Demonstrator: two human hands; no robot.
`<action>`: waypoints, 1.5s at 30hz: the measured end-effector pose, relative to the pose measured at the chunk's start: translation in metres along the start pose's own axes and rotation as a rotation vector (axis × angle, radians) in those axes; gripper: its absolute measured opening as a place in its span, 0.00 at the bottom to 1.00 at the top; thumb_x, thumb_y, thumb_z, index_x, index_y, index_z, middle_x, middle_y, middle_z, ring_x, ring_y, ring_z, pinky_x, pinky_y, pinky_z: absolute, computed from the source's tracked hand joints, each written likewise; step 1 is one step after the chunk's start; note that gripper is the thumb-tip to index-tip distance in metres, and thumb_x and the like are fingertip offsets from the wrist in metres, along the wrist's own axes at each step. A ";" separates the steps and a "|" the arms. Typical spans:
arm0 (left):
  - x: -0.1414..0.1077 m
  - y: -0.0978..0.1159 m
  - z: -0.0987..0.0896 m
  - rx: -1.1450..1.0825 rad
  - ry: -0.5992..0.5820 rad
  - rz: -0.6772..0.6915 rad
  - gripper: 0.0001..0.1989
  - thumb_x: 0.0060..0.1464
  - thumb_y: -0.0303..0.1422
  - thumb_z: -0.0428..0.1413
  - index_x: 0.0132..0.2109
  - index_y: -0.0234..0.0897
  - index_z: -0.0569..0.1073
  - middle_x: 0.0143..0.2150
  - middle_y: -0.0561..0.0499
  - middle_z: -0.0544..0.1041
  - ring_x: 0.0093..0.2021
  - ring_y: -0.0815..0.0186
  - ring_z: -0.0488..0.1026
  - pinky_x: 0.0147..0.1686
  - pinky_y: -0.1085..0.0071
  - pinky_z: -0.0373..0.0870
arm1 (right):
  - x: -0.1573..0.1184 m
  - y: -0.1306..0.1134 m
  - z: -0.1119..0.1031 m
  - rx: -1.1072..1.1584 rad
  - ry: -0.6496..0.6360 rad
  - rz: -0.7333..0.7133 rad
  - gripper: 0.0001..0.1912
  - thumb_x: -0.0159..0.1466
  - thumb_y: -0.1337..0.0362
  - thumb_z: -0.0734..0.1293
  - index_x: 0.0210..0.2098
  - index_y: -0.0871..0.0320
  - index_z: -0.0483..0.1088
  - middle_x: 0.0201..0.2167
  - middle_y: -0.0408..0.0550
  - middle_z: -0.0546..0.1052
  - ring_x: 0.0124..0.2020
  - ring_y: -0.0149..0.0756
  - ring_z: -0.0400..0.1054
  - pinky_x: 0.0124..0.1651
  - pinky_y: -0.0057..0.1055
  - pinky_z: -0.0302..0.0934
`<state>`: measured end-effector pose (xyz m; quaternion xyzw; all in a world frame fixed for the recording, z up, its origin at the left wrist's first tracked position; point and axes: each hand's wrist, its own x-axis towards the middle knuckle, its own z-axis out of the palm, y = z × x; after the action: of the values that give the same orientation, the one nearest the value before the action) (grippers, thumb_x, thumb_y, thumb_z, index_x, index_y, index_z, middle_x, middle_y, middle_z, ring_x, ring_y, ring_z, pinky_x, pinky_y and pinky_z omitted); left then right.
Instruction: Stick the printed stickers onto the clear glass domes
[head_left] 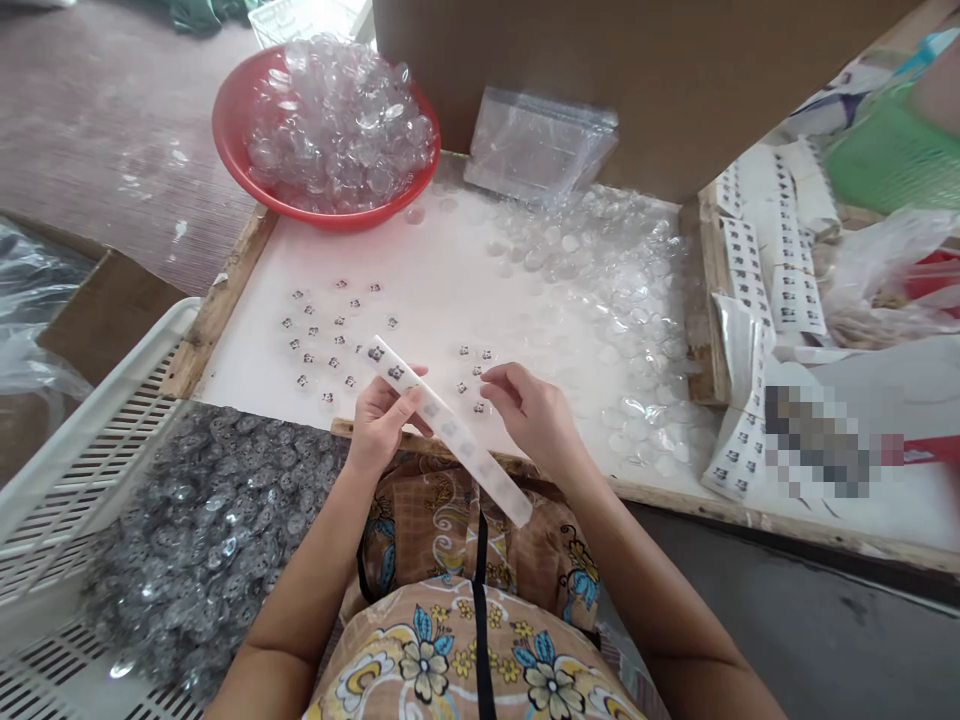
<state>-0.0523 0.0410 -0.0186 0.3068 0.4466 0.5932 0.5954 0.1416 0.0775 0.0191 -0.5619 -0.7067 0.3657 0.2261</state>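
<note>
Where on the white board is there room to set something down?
Middle of the board, between bowl, printed discs and clear discs; also a narrow strip between the left wooden edge and printed discs. Crowded: the right side, where clear discs spread.

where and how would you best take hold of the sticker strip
Pinch the sticker strip by its lower end, probably from the right: it is thin and flat, slants down that way, and this end sticks out free of the left grip.

Open room on the white surface [435, 275] lies between the red basin [337, 217] and printed discs [313, 331], clear discs [637, 255] obstructing the right.
</note>
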 end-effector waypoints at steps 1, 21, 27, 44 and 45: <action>0.000 -0.001 0.000 0.032 -0.013 0.001 0.17 0.50 0.39 0.63 0.46 0.36 0.76 0.27 0.54 0.74 0.21 0.70 0.72 0.19 0.74 0.75 | 0.000 -0.006 0.002 0.104 -0.039 -0.035 0.10 0.64 0.60 0.64 0.44 0.55 0.68 0.35 0.48 0.78 0.34 0.35 0.71 0.36 0.29 0.61; 0.000 -0.003 0.004 0.099 -0.002 -0.046 0.18 0.55 0.41 0.59 0.48 0.33 0.76 0.28 0.52 0.75 0.26 0.67 0.75 0.26 0.70 0.78 | -0.010 -0.011 0.015 0.198 0.143 -0.272 0.04 0.65 0.64 0.63 0.34 0.55 0.68 0.35 0.48 0.73 0.39 0.35 0.68 0.41 0.32 0.65; -0.001 0.001 0.003 0.025 0.025 -0.062 0.19 0.53 0.42 0.60 0.46 0.34 0.77 0.25 0.53 0.74 0.24 0.67 0.75 0.24 0.71 0.77 | -0.021 0.044 -0.048 0.164 0.146 0.103 0.09 0.60 0.57 0.67 0.31 0.57 0.68 0.24 0.43 0.71 0.25 0.30 0.62 0.28 0.28 0.57; 0.002 0.002 0.003 0.034 -0.019 -0.072 0.18 0.53 0.42 0.60 0.46 0.35 0.78 0.26 0.53 0.74 0.24 0.67 0.75 0.25 0.69 0.78 | -0.040 0.062 -0.023 -0.248 0.026 0.138 0.05 0.61 0.64 0.62 0.31 0.56 0.69 0.31 0.48 0.73 0.28 0.34 0.66 0.32 0.31 0.57; 0.002 0.002 0.003 0.036 -0.018 -0.070 0.18 0.53 0.42 0.60 0.46 0.35 0.78 0.26 0.53 0.74 0.24 0.67 0.74 0.24 0.70 0.78 | -0.036 0.059 -0.018 -0.278 0.047 0.109 0.06 0.61 0.65 0.61 0.32 0.56 0.70 0.33 0.49 0.73 0.28 0.34 0.66 0.32 0.31 0.56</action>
<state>-0.0503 0.0440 -0.0157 0.3070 0.4624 0.5609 0.6142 0.2013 0.0536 -0.0122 -0.6337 -0.7135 0.2627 0.1425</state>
